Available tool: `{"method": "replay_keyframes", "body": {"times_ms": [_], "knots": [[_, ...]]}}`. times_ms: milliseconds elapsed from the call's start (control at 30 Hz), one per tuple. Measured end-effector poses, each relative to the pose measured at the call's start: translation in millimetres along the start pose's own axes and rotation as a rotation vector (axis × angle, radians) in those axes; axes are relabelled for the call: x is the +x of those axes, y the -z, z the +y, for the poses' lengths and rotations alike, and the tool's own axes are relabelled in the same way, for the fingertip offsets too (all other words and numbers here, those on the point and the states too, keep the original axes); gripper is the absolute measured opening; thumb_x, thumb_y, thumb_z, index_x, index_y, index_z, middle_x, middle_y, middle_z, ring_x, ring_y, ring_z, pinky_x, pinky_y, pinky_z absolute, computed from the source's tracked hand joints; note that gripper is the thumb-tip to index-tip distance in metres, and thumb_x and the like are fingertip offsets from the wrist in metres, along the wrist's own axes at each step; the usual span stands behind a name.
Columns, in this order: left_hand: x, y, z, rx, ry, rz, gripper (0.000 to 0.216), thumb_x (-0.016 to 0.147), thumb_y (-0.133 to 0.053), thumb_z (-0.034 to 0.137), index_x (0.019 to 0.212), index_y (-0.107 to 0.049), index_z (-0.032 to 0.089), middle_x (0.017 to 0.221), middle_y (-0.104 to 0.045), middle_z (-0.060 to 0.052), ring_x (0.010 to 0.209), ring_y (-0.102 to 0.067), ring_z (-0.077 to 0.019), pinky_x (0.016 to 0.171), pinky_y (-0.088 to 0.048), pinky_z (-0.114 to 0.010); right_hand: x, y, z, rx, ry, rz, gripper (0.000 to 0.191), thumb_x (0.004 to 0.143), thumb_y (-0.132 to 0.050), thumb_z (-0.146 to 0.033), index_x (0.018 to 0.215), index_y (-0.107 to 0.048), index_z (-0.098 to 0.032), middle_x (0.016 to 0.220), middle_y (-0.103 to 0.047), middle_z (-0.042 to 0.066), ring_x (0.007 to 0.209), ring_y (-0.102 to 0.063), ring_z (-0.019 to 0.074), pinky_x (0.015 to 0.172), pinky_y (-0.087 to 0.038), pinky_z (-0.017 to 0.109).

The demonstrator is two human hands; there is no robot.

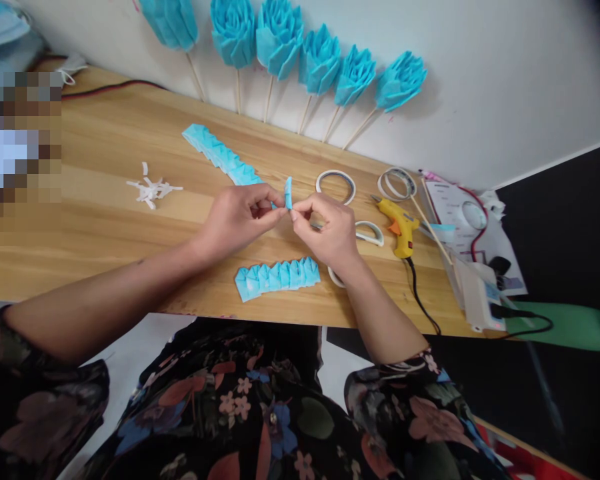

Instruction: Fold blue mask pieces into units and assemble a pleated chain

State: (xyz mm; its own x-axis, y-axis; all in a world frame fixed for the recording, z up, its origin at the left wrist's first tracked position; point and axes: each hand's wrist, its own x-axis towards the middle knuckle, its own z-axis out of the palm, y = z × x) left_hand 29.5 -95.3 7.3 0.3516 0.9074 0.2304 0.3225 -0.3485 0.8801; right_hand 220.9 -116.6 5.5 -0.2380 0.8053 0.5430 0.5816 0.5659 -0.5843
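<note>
Between both hands I pinch a small blue folded piece [289, 192] standing upright. My left hand [237, 217] is closed on it with thumb and fingertips. From the other side, the fingertips of my right hand [333, 230] are closed on its lower end. A long pleated blue strip [223, 155] runs from the back toward my left fingers; whether it joins the held piece is hidden. Nearer the table's front edge lies a shorter pleated blue strip [277, 277]. Partly covered by my right hand are what look like scissors, with a pale handle loop [377, 233] showing.
Several blue flowers [280, 40] on sticks lean against the wall. White scraps [153, 190] lie at left. Tape rolls [353, 190], a yellow glue gun [400, 227] with a black cord, papers [455, 200] and a power strip [480, 293] are on the right.
</note>
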Motion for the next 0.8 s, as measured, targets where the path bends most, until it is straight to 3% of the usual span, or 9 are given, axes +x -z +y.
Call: {"method": "replay_keyframes", "body": {"times_ms": [533, 800], "knots": [[0.4, -2.2, 0.8, 0.075, -0.038, 0.023, 0.009, 0.085, -0.061, 0.019, 0.078, -0.066, 0.019, 0.069, -0.067, 0.003, 0.058, -0.053, -0.0098, 0.057, -0.04, -0.024, -0.8, -2.4, 4.2, -0.032, 0.044, 0.024, 0.016, 0.086, -0.059, -0.013, 0.073, -0.06, -0.023, 0.067, -0.062, -0.004, 0.065, -0.058, 0.0121, 0.068, -0.048, 0.028], [3.1, -1.1, 0.0, 0.06, -0.038, 0.051, 0.011, 0.086, -0.061, 0.02, 0.077, -0.068, 0.019, 0.068, -0.066, 0.003, 0.058, -0.052, -0.01, 0.058, -0.041, -0.025, 2.2, 0.3, 3.5, 0.091, -0.096, 0.017, 0.014, 0.084, -0.062, -0.018, 0.071, -0.064, -0.022, 0.067, -0.065, -0.004, 0.063, -0.058, 0.0111, 0.066, -0.048, 0.027]]}}
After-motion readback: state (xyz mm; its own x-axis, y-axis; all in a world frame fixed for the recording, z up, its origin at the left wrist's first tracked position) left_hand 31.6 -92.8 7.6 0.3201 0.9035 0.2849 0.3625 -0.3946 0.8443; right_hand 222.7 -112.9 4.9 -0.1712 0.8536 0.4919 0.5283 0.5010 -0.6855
